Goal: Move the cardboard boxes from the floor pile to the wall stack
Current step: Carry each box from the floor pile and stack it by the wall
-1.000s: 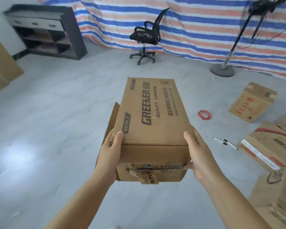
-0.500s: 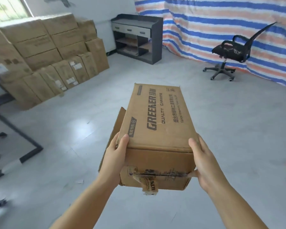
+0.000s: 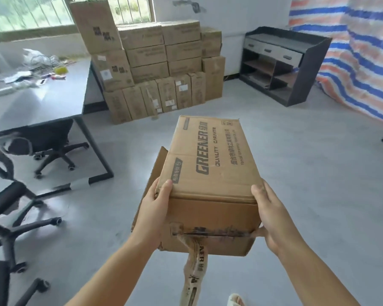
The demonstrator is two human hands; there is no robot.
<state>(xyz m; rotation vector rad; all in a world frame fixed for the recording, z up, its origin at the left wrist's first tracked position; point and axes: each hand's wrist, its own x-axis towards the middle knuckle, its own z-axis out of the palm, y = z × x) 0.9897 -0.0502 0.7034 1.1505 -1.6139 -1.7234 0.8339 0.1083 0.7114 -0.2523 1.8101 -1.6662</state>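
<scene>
Wall stack [image 3: 161, 69] now ahead; both hands grip "GREENER" box [image 3: 210, 164].

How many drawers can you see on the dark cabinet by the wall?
3, side by side in a row under the top of the dark cabinet: left drawer, middle drawer, right drawer.

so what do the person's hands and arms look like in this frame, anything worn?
Both forearms are bare as far as the frame shows: no sleeves, gloves, watch, bracelets or rings visible on the left hand or the right hand. No markings or cables. Short nails on the thumbs. Upper arms are out of frame, so a short sleeve higher up cannot be ruled out.
</scene>
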